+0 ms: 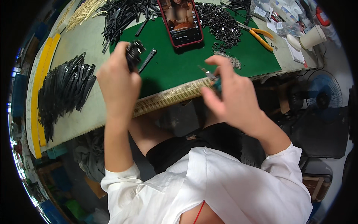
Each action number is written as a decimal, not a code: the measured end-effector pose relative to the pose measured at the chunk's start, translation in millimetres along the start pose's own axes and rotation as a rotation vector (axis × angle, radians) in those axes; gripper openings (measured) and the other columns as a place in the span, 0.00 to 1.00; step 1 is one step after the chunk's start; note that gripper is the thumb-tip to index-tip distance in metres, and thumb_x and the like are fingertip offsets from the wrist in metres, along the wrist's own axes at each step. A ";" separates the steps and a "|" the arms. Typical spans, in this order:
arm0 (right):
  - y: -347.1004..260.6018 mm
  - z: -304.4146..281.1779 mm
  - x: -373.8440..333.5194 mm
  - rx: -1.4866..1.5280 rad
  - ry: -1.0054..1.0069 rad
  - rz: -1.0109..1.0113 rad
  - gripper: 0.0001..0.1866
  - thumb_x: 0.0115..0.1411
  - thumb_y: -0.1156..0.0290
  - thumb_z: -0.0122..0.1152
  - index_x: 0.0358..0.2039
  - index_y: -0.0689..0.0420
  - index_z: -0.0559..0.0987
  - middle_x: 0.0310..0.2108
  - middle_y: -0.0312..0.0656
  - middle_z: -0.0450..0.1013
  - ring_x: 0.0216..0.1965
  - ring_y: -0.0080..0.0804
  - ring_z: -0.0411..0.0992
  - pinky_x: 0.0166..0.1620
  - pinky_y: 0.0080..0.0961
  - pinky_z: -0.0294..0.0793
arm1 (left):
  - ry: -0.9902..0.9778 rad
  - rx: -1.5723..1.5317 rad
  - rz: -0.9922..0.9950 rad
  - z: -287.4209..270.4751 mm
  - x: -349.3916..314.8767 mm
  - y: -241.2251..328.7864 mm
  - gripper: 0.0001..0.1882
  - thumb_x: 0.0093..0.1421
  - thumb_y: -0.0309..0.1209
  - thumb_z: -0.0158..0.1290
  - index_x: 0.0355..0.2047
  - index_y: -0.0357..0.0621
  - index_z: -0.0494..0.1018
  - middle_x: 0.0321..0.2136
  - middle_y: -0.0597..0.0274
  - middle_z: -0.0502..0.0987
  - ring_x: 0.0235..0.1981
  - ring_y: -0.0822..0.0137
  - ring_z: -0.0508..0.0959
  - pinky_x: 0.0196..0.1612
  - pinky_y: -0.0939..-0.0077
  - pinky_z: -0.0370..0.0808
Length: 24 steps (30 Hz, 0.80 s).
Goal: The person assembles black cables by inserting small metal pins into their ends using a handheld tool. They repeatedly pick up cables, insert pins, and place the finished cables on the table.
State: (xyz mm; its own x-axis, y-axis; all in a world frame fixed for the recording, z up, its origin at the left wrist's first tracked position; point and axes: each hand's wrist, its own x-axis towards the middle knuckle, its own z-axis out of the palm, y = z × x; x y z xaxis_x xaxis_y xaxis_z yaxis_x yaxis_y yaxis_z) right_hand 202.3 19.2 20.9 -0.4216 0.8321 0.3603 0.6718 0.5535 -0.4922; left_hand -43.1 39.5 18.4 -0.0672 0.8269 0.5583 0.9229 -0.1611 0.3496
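My left hand (118,80) is closed around a bunch of small black parts (135,54), raised over the left side of the green mat (167,71). A single long black piece (148,61) lies on the mat just right of that hand. My right hand (233,91), slightly blurred, is by the mat's front edge, thumb and forefinger curved apart. A small tool with a metal tip (206,71) and a teal handle rests in it; the fingers hide its exact kind. Near its fingertips is a heap of tiny silvery pieces (229,59).
A red-edged phone (181,22) stands at the mat's back. Small black parts (220,28) are heaped beside it, near orange-handled pliers (261,39). Black strips (65,87) and yellow bars (41,89) lie left. A white cup (313,37) and a fan (323,93) are right.
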 end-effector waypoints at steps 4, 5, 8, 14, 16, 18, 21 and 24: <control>41.9 -22.3 -6.1 0.050 -0.044 0.108 0.25 0.56 0.72 0.61 0.53 0.59 0.65 0.29 0.51 0.75 0.29 0.54 0.77 0.33 0.42 0.76 | -0.330 0.086 -0.112 16.6 17.5 -32.2 0.15 0.52 0.32 0.65 0.37 0.37 0.78 0.27 0.45 0.79 0.32 0.44 0.79 0.34 0.60 0.73; 48.0 -28.0 -6.8 0.073 -0.068 0.134 0.25 0.56 0.72 0.61 0.53 0.59 0.65 0.29 0.50 0.75 0.30 0.53 0.77 0.34 0.41 0.75 | -0.369 0.072 -0.134 19.9 20.3 -35.2 0.15 0.52 0.33 0.65 0.37 0.37 0.78 0.27 0.46 0.80 0.32 0.46 0.79 0.35 0.61 0.73; 61.9 -39.8 -4.7 0.044 -0.197 0.086 0.21 0.55 0.73 0.58 0.50 0.57 0.68 0.38 0.49 0.74 0.37 0.49 0.77 0.40 0.39 0.75 | -0.503 -0.009 -0.180 26.8 28.1 -39.2 0.16 0.51 0.33 0.66 0.36 0.36 0.79 0.28 0.48 0.81 0.31 0.52 0.81 0.36 0.63 0.74; 76.5 -50.0 -0.3 -0.062 -0.424 -0.040 0.15 0.55 0.73 0.57 0.45 0.54 0.74 0.39 0.47 0.72 0.36 0.48 0.75 0.40 0.40 0.74 | -0.600 -0.101 -0.126 30.9 40.6 -42.0 0.14 0.49 0.30 0.63 0.35 0.35 0.80 0.23 0.48 0.79 0.27 0.53 0.80 0.34 0.63 0.74; 75.8 -51.2 3.2 -0.106 -0.479 -0.019 0.16 0.53 0.75 0.59 0.45 0.56 0.74 0.40 0.45 0.71 0.39 0.45 0.74 0.42 0.38 0.74 | -0.571 -0.071 -0.049 30.6 39.2 -42.3 0.14 0.48 0.30 0.61 0.35 0.33 0.79 0.24 0.46 0.79 0.26 0.52 0.79 0.34 0.65 0.75; 76.0 -51.0 7.0 -0.135 -0.506 -0.010 0.17 0.53 0.76 0.59 0.45 0.56 0.73 0.40 0.44 0.71 0.40 0.44 0.74 0.43 0.37 0.73 | -0.603 -0.086 -0.079 22.5 38.5 -39.2 0.11 0.51 0.26 0.60 0.34 0.33 0.76 0.23 0.56 0.77 0.24 0.68 0.74 0.31 0.73 0.71; 77.4 -49.6 9.0 -0.150 -0.497 -0.023 0.16 0.53 0.75 0.58 0.44 0.56 0.73 0.39 0.46 0.71 0.38 0.47 0.75 0.41 0.39 0.73 | -0.562 -0.324 -0.136 11.4 35.3 -30.9 0.11 0.53 0.27 0.61 0.33 0.32 0.76 0.23 0.60 0.78 0.24 0.73 0.75 0.31 0.76 0.72; 77.9 -48.8 10.3 -0.136 -0.477 -0.076 0.14 0.54 0.74 0.57 0.43 0.55 0.74 0.38 0.48 0.72 0.35 0.51 0.75 0.38 0.42 0.74 | -0.462 -0.503 -0.173 -1.3 25.7 -17.5 0.11 0.55 0.29 0.62 0.34 0.34 0.76 0.23 0.64 0.78 0.25 0.76 0.74 0.32 0.77 0.71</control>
State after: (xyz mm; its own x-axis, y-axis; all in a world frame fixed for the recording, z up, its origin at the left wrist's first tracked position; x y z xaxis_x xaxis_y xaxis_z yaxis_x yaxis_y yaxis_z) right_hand 280.0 69.2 25.0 -0.6823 0.7306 -0.0270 0.6886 0.6297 -0.3595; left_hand -61.4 62.9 27.6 0.0730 0.9894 0.1255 0.6188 -0.1437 0.7723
